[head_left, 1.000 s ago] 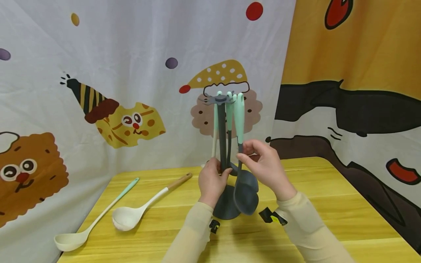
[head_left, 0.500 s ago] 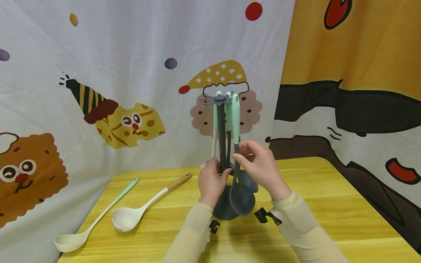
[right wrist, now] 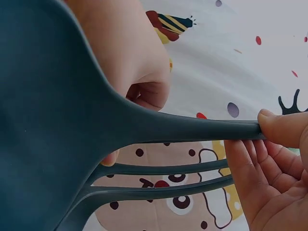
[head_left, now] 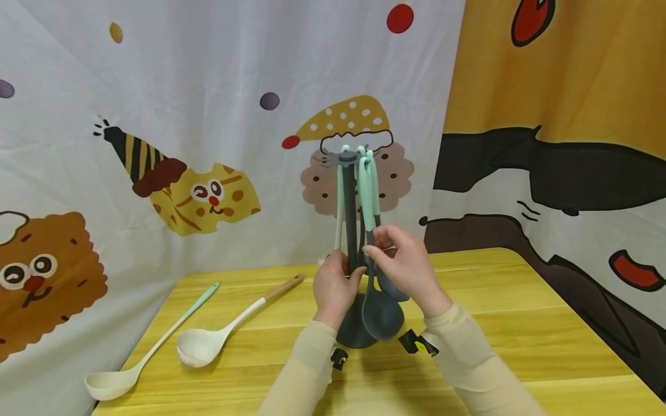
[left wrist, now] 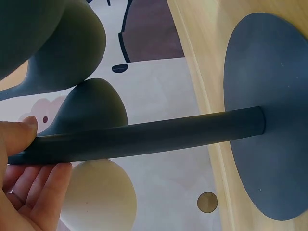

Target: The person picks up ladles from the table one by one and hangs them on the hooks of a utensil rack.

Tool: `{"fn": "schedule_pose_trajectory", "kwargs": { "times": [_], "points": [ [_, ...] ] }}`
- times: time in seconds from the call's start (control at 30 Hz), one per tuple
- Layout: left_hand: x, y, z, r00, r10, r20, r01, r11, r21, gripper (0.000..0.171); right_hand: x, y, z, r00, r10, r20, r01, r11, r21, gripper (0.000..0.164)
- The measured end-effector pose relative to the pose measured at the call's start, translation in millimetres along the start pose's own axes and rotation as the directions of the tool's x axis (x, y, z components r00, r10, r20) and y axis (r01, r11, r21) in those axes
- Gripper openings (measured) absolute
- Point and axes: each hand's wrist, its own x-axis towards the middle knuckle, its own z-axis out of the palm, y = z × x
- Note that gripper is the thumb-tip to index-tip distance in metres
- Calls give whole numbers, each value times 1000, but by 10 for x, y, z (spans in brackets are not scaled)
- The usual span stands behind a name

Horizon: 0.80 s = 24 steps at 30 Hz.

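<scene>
The head view looks forward and down over the tabletop [head_left: 484,323] to its far edge; the left wrist view, close and turned sideways, shares the stand [left wrist: 192,131]; the right faces the curtain [right wrist: 260,72] past a near spoon [right wrist: 48,115].

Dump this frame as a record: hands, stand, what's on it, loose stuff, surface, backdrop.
left_hand: grips the post of the dark stand
right_hand: pinches the shaft of the mint-handled spoon
stand_pose: upright, round base on the wood-grain table
spoon_hooked: cannot tell
other_utensils: cream-headed utensil and more dark-headed ones around the post
loose_utensils: cream ladle with mint handle end, far left; white ladle with wooden handle end, to its right; both lying on the table
backdrop: cartoon-print cloth
</scene>
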Motion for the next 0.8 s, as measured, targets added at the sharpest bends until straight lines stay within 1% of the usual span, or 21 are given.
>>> {"fn": "schedule_pose_trajectory", "kwargs": {
  "times": [0.23,0.3,0.4,0.57,0.7,0.8],
  "points": [
    [-3,6,0,1000,11,-10,-11,1000,-6,33,16,23,-18,1000,-9,8,10,1000,-26,21],
    [-2,1,5,1000,12,-12,-12,1000,-4,32,28,33,-39,999,-26,18,27,999,-23,24],
    [-5,-7,10,1000,9,-13,-9,1000,-2,32,51,53,-80,997,-77,18,78,997,-5,30],
    [0,-5,4,1000,-4,-16,4,1000,-13,30,113,60,-162,986,-164,-35,165,985,41,34],
    [2,0,2,1000,-13,-8,13,1000,-17,30,158,16,-229,983,-170,-74,174,983,56,34],
    [2,-2,7,1000,-11,-3,11,1000,-11,29,203,-9,-274,981,-166,-97,174,981,89,36]
  ]
}}
